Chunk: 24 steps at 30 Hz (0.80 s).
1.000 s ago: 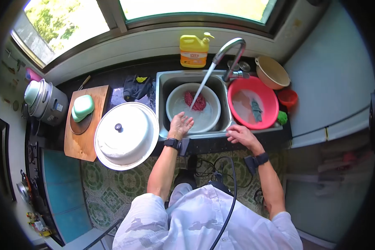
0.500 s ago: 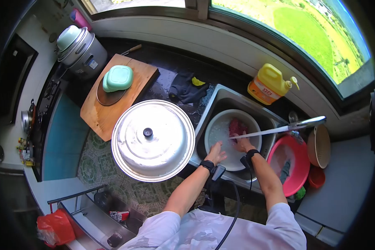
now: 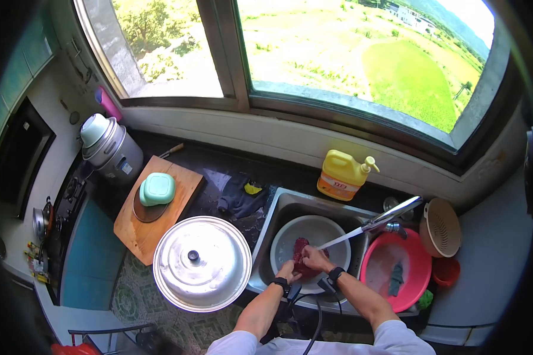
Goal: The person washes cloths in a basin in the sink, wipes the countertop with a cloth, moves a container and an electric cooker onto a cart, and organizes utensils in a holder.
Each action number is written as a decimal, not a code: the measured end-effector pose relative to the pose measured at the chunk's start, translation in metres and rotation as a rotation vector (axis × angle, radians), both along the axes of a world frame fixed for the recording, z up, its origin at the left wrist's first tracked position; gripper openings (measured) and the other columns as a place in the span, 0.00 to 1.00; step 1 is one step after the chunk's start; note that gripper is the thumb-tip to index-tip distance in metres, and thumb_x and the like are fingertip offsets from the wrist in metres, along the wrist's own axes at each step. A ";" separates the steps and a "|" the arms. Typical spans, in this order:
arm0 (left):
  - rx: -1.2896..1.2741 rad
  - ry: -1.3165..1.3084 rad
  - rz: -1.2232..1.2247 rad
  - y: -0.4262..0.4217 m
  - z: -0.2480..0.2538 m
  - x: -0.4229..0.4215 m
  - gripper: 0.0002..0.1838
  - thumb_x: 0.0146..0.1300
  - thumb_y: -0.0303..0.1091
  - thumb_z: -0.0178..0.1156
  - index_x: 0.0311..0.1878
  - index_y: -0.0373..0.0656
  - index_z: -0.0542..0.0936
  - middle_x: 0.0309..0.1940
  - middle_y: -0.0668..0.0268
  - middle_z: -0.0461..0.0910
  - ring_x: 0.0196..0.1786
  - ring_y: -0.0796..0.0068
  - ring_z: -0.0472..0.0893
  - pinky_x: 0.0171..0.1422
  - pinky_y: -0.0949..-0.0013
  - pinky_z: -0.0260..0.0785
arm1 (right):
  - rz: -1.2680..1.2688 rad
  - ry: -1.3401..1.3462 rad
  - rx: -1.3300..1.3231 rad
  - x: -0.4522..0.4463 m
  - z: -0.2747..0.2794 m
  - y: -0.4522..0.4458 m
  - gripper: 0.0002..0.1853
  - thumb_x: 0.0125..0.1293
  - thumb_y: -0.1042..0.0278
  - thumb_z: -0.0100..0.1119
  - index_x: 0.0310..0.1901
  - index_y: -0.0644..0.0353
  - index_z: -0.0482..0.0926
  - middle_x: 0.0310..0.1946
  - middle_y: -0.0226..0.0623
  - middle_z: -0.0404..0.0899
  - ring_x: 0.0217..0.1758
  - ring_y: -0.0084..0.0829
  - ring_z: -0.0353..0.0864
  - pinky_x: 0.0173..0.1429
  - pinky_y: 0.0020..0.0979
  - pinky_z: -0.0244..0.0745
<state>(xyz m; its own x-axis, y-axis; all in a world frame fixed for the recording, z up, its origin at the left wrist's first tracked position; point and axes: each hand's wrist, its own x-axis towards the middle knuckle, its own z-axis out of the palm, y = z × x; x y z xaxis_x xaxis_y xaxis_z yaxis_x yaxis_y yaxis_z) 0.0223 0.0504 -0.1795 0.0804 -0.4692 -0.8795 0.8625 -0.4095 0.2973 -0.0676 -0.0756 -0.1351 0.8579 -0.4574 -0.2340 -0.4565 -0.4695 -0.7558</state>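
A dark red, speckled cloth is bunched up in a white basin, which stands inside the steel sink. My right hand is closed on the cloth near its middle. On the cloth's lower left edge, my left hand has its fingers wrapped, partly hidden by the wrist. A stream of water from the faucet falls into the basin beside my right hand.
Right of the sink stands a pink basin holding a grey-green cloth, with a tan colander behind. A yellow pump jug is by the window. Leftward are a large metal lid and a cutting board with a green container.
My left hand, earlier open and apart from the red cloth, now meets it beside my right hand. The cloth has shifted toward me in the basin. The camera view has tilted up.
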 end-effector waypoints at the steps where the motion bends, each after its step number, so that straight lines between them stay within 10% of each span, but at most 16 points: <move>1: 0.062 0.039 0.021 -0.005 0.008 0.000 0.21 0.64 0.39 0.46 0.60 0.50 0.67 0.56 0.57 0.70 0.60 0.57 0.69 0.62 0.46 0.62 | 0.025 0.327 -0.246 -0.004 0.005 0.003 0.23 0.53 0.58 0.58 0.51 0.55 0.72 0.40 0.58 0.79 0.50 0.58 0.76 0.52 0.49 0.72; 5: 0.216 0.047 0.089 -0.008 0.025 -0.007 0.25 0.64 0.36 0.50 0.64 0.48 0.62 0.56 0.51 0.69 0.62 0.49 0.67 0.63 0.34 0.55 | -0.069 0.347 -0.619 -0.017 -0.040 0.014 0.30 0.53 0.54 0.58 0.59 0.52 0.71 0.42 0.56 0.79 0.51 0.56 0.77 0.52 0.46 0.72; 7: 0.100 0.045 0.005 -0.004 0.026 -0.005 0.23 0.65 0.36 0.49 0.63 0.48 0.62 0.57 0.51 0.68 0.62 0.48 0.68 0.61 0.33 0.58 | 0.367 0.349 0.107 -0.010 -0.012 -0.010 0.17 0.53 0.54 0.60 0.42 0.55 0.79 0.33 0.40 0.81 0.41 0.38 0.80 0.43 0.37 0.73; 12: -0.175 0.048 0.084 0.005 -0.001 -0.004 0.17 0.65 0.49 0.47 0.48 0.50 0.74 0.37 0.63 0.79 0.41 0.62 0.80 0.40 0.45 0.74 | 0.150 -0.172 0.584 0.003 0.037 0.017 0.18 0.50 0.60 0.64 0.21 0.53 0.62 0.19 0.25 0.63 0.28 0.18 0.63 0.31 0.26 0.62; 14: -0.447 0.136 0.070 0.010 -0.057 0.002 0.16 0.63 0.53 0.50 0.46 0.56 0.75 0.36 0.68 0.80 0.39 0.69 0.80 0.41 0.59 0.75 | 0.173 -0.169 0.516 0.018 0.085 0.014 0.17 0.49 0.59 0.63 0.21 0.54 0.63 0.19 0.28 0.64 0.27 0.21 0.64 0.31 0.28 0.63; 18: -0.433 0.408 0.441 -0.016 0.026 -0.003 0.15 0.65 0.50 0.49 0.46 0.52 0.75 0.37 0.67 0.80 0.37 0.68 0.81 0.38 0.63 0.77 | -0.069 -0.324 0.140 0.024 0.098 0.010 0.13 0.52 0.61 0.59 0.29 0.58 0.66 0.21 0.40 0.70 0.28 0.38 0.73 0.34 0.37 0.68; 24: -0.464 -0.101 0.307 -0.019 0.078 0.031 0.21 0.69 0.45 0.47 0.56 0.40 0.71 0.50 0.54 0.77 0.48 0.59 0.80 0.51 0.55 0.76 | -0.264 0.199 -0.274 -0.016 -0.001 -0.046 0.18 0.55 0.62 0.57 0.46 0.59 0.71 0.46 0.55 0.71 0.46 0.54 0.75 0.46 0.45 0.72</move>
